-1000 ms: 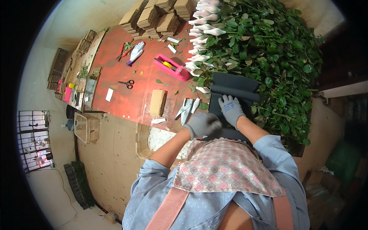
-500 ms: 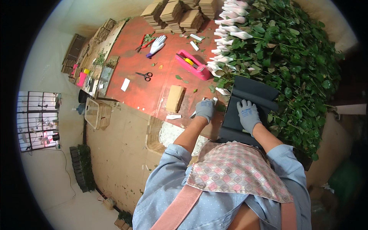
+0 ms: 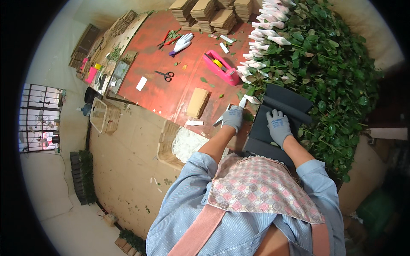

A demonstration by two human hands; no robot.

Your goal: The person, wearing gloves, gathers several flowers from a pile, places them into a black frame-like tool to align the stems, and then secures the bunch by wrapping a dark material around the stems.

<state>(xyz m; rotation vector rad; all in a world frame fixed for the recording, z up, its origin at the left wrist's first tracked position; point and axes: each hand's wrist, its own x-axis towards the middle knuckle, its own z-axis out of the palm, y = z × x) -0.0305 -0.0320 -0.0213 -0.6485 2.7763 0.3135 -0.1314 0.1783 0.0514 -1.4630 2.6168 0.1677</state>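
Observation:
Grey gloves cover both my hands. My left hand (image 3: 232,118) is closed at the red table's near edge, curled over a slim grey-and-white tool (image 3: 218,121) whose kind I cannot make out; a white piece (image 3: 242,102) shows just beyond the fingers. To its right, my right hand (image 3: 278,127) lies with fingers stretched out on a folded black sheet (image 3: 267,138). A bit of green stem (image 3: 273,145) pokes out beside that palm. Against the sheet's far right side lies a large heap of leafy stems (image 3: 333,85), with white mesh-sleeved flower heads (image 3: 278,40) pointing left.
On the table (image 3: 145,55) are a brown cardboard stack (image 3: 198,103), a pink tape dispenser (image 3: 222,70), black scissors (image 3: 165,76), red pruners (image 3: 167,40) and a white glove (image 3: 183,42). Cardboard piles (image 3: 222,19) stand behind. A basket (image 3: 164,147) of white pieces is at the near left.
My left hand has shifted slightly right and now shows more of the grey-and-white tool. My right hand stays flat on the black sheet. The whole view has turned a little.

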